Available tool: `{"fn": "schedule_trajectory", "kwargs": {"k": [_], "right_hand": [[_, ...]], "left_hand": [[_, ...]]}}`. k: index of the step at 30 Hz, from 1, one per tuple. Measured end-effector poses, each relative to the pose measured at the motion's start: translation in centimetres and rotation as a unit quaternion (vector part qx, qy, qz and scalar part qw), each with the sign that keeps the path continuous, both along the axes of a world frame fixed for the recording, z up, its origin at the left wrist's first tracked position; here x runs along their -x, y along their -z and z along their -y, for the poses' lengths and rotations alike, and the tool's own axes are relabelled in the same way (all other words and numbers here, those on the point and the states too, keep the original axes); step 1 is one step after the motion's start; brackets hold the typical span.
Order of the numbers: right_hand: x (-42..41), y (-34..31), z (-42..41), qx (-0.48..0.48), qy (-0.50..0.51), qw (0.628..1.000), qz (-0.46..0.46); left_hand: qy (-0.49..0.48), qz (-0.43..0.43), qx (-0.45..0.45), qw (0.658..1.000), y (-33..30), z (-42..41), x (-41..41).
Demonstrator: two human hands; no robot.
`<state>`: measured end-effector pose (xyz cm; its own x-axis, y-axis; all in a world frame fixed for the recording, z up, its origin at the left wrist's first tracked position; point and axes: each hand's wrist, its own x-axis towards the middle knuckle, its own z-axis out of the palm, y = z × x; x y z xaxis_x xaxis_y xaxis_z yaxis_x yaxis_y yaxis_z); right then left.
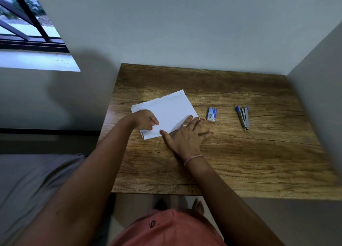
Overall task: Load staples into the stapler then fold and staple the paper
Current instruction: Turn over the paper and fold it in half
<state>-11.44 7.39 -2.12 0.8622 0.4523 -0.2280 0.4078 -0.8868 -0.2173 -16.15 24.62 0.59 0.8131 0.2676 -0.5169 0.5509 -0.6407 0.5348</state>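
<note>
No text is being shown clearly enough to be read. Print is being carried on the small blue staple box (212, 114) lying on the wooden table (240, 153), but it is too small and blurred to be made out. A dark scribbled mark is being displayed on the pink garment (166, 229); no letters can be told from it.

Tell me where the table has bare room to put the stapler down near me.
Bare wood lies between the right hand and the table's near edge, and behind the paper. The middle is crowded: paper, staple box, stapler.
</note>
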Motion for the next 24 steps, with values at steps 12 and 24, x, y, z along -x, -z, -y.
{"fn": "schedule_trajectory", "kwargs": {"k": [12, 24], "right_hand": [[0.6, -0.1, -1.2, -0.026, 0.043, 0.995, -0.091], [0.8, -0.5, -0.5, -0.012, -0.011, 0.995, -0.102]], "left_hand": [[-0.026, -0.002, 0.024, 0.999, 0.6, -0.1, -0.3], [0.084, -0.049, -0.026, 0.995, 0.4, -1.0, 0.0]]}}
